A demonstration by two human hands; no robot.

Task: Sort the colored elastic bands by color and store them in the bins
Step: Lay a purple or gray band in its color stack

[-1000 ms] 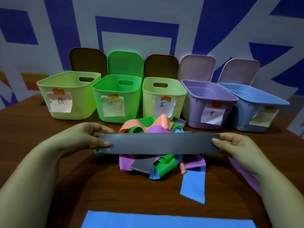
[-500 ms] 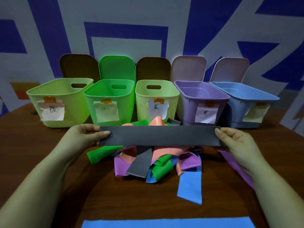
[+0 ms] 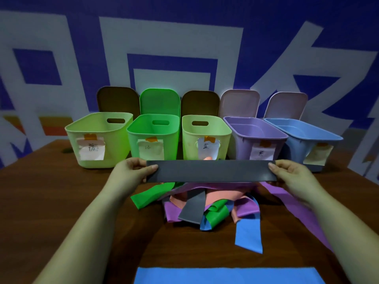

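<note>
**Across the table: one grey band held flat in front of five bins**

Nearest the viewer, at the bottom edge, lies one flat blue band point(image 3: 227, 275) on the brown wooden table point(image 3: 61, 201). Beyond it sits one tangled pile of bands point(image 3: 205, 203): at least two green strips, a second grey strip, peach and purple pieces, and a blue tail point(image 3: 249, 236) trailing toward the viewer. One long purple band point(image 3: 295, 203) runs off to the right, passing under the right forearm.

Two bare forearms reach forward over the table. The left hand point(image 3: 133, 171) pinches the left end of a grey band point(image 3: 211, 171), thumb on the front face and fingers curled behind. The right hand point(image 3: 291, 175) pinches the right end the same way. Between them the grey band is pulled out level and smooth, a wide matte dark-grey strip hanging in the air above the pile and just in front of the bins.

Farther back stand five open bins in a row, each with a taped paper label: a yellow-green bin point(image 3: 114, 128), a bright green bin point(image 3: 172, 130), a pale yellow-green bin point(image 3: 188, 136), a purple bin point(image 3: 242, 142) and a blue bin point(image 3: 295, 144). Five lids lean upright behind them against a blue-and-white patterned wall point(image 3: 184, 48).
</note>
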